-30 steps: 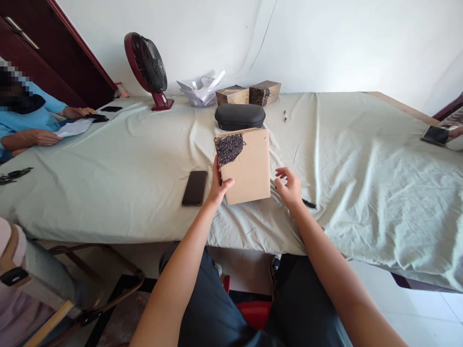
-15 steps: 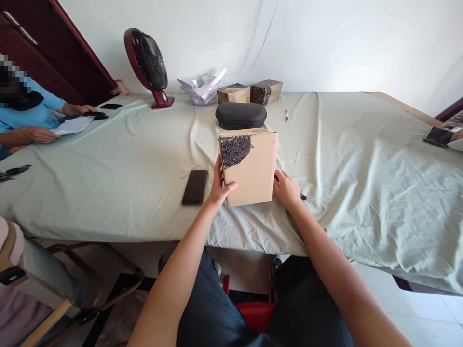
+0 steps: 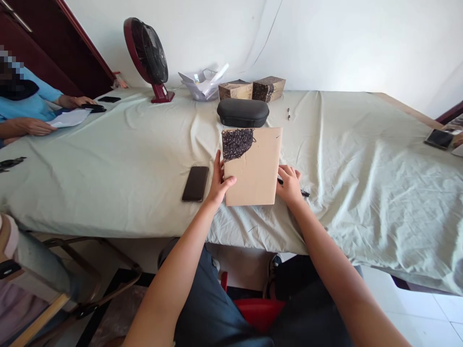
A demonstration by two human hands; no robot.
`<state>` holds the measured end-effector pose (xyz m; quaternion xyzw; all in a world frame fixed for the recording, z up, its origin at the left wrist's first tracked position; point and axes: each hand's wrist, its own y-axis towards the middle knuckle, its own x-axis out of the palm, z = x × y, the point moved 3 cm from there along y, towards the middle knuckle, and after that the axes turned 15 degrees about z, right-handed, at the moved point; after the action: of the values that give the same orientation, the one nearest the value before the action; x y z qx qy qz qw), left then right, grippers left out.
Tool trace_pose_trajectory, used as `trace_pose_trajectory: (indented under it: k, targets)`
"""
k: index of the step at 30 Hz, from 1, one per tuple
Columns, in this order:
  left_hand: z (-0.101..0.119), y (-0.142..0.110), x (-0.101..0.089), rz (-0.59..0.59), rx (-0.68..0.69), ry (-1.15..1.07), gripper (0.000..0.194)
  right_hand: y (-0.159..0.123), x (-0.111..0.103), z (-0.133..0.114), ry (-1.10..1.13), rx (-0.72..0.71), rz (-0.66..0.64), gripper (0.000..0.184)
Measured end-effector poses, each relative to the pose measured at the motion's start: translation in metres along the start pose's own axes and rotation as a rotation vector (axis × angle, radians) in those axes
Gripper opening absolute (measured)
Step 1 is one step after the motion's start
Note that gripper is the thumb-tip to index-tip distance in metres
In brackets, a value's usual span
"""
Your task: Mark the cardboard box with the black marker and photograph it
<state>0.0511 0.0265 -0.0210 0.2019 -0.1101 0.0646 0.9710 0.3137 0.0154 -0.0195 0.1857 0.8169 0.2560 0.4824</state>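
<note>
A tan cardboard box (image 3: 251, 178) stands upright on the cloth in front of me, its broad face towards me. Black scribble covers that face's upper left corner, and a small dark mark sits near the upper right. My left hand (image 3: 220, 182) grips the box's left side, thumb across the front and fingers partly hidden behind. Beside the lower right edge, my right hand (image 3: 288, 184) is closed around a black marker pen (image 3: 305, 193), whose ends show on either side of the hand. Left of the box lies a dark phone (image 3: 195, 183).
Behind the box are a black zip case (image 3: 243, 113), two patterned cardboard boxes (image 3: 269, 89), a white basket (image 3: 202, 89) with papers and a red fan (image 3: 146, 53). A small pen (image 3: 288, 113) lies right of the case. At far left another person (image 3: 32, 106) handles papers.
The box has tipped so its front faces me more squarely, and its top edge no longer shows. My right hand's fingers have shifted slightly on the pen. The view has moved a little.
</note>
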Motion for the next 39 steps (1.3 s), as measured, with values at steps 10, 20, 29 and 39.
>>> trace_pose_trajectory:
  k: [10, 20, 29, 39]
  targets:
    - [-0.009, 0.004, -0.004, -0.008, 0.045, 0.020, 0.122, -0.001, 0.003, 0.003, 0.025, 0.091, -0.031, 0.041]
    - [-0.014, 0.007, -0.005, -0.029, 0.073, 0.007, 0.115, 0.002, 0.000, 0.024, -0.128, 0.202, -0.039, 0.050]
    - [-0.008, 0.002, -0.002, -0.056, 0.082, 0.013, 0.113, -0.004, -0.008, 0.010, -0.276, 0.270, -0.224, 0.058]
    - [-0.013, -0.003, -0.011, -0.167, 0.153, 0.095, 0.124, -0.062, -0.053, 0.041, 0.219, 0.108, 0.314, 0.064]
